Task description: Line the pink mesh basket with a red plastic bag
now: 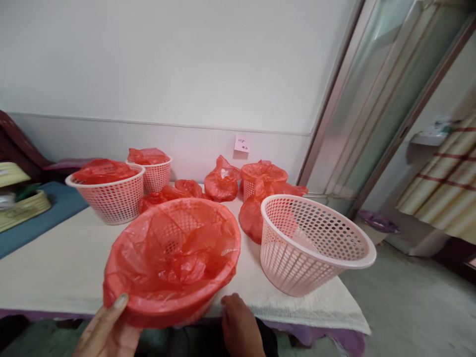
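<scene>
A plastic basket (213,297) stands close to me near the table's front edge, lined with a thin red plastic bag (186,267) folded over its rim. My left hand (107,329) grips the near left of that rim, thumb on top of the bag and fingers beneath. Just right of the basket, at the table's edge, is my right hand (240,322), back upward and fingers curled in; the inside of it is hidden. An unlined pale pink basket (293,270) stands to the right, slightly tilted in view.
Behind stand red-lined baskets at left (115,201), back left (158,176) and back right (249,188). Between them lie a knotted red bag (221,183) and loose red bags (178,191). A pink note (241,144) is on the wall. Woven trays (26,210) lie far left.
</scene>
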### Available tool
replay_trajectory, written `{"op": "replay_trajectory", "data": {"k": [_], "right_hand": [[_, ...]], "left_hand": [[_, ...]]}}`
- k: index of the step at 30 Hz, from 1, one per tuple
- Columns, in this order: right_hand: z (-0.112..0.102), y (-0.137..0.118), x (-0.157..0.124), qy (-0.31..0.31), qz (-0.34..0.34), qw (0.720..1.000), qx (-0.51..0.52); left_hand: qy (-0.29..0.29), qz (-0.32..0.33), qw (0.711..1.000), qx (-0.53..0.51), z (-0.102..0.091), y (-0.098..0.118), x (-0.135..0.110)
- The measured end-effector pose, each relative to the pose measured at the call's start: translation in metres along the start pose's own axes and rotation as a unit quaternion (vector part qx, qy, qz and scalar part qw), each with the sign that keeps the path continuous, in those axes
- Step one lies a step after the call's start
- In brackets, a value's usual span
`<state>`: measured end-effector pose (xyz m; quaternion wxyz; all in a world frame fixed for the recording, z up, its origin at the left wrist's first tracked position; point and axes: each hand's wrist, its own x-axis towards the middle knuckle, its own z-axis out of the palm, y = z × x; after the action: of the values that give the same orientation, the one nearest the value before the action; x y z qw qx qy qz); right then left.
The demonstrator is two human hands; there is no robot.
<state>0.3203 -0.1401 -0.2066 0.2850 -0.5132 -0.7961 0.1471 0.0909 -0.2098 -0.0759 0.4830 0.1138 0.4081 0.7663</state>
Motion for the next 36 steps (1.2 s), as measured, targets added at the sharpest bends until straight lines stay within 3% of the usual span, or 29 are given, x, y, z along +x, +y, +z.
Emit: {"op": "replay_trajectory", "data": {"k": [4,7,11,13,17,20,23,28,36], "right_hand": [[0.010,0.001,-0.003,-0.052,-0.001,0.996,-0.070],[0.006,0.000,0.001,-0.053,0.020,0.997,-0.048],[0.005,0.003,0.010,-0.004,0.050,0.999,0.009],[0.007,0.007,0.018,0.037,0.072,0.996,0.037],[0.014,0.024,0.040,0.076,0.167,0.977,0.110],[0.019,0.037,0.055,0.079,0.228,0.963,0.124],[0.023,0.040,0.061,0.082,0.226,0.964,0.115],[0.025,0.031,0.061,0.029,0.220,0.971,0.093],[0.024,0.026,0.058,-0.016,0.218,0.974,0.054]], "left_hand": [[0.047,-0.020,0.999,-0.017,0.013,0.018,0.012],[0.053,-0.014,0.998,-0.010,0.041,0.026,0.015],[-0.011,0.050,0.998,-0.026,0.086,0.012,0.020],[-0.047,0.062,0.996,-0.033,0.098,-0.004,0.030],[-0.088,0.047,0.995,-0.022,0.099,-0.036,0.061],[-0.103,0.046,0.994,-0.008,0.099,-0.047,0.076],[-0.120,0.030,0.992,0.005,0.107,-0.050,0.079],[-0.122,0.031,0.992,0.001,0.123,-0.052,0.087],[-0.119,0.067,0.990,-0.031,0.153,-0.060,0.134]]}}
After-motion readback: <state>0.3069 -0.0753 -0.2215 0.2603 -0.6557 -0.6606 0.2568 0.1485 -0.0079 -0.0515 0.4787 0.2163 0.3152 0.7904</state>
